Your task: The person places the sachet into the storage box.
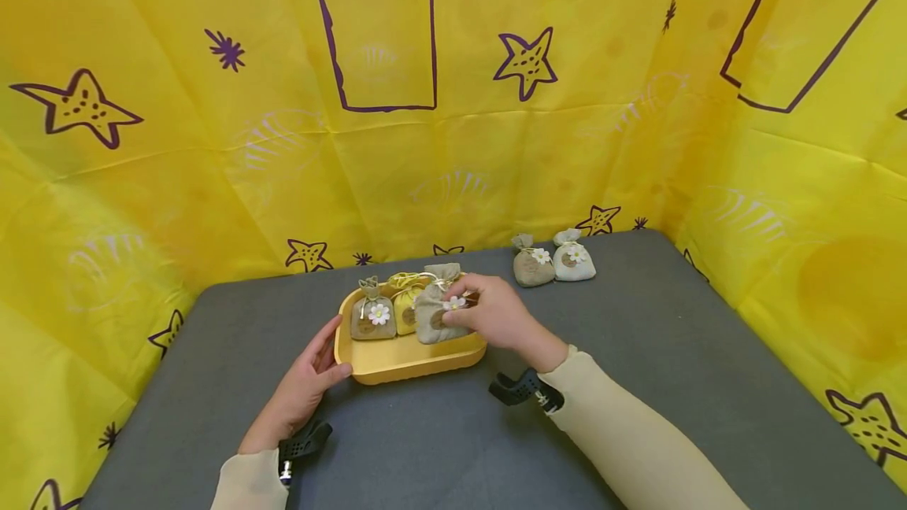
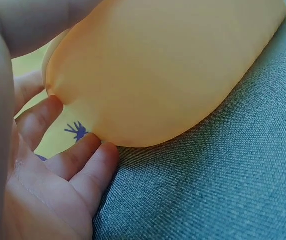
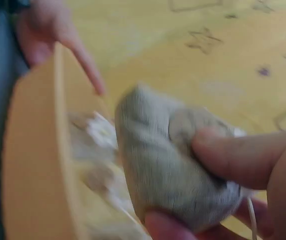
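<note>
A yellow tray (image 1: 407, 369) sits on the dark grey table, and my left hand (image 1: 301, 388) grips its left end. In the left wrist view the fingertips touch the tray's wall (image 2: 153, 75). My right hand (image 1: 501, 319) pinches a grey drawstring sachet (image 1: 428, 319) over the right part of the tray; the right wrist view shows the thumb pressed on the sachet's round label (image 3: 180, 127). Inside the tray stand a grey-brown sachet (image 1: 363, 327) with a white flower and a yellow sachet (image 1: 403, 319), which the held one partly hides.
Behind and right of the tray, a brown sachet (image 1: 531, 268) and a white sachet (image 1: 577, 264) stand side by side on the table (image 1: 439, 447). Yellow cloth walls (image 1: 460, 148) with purple drawings rise at the back and both sides.
</note>
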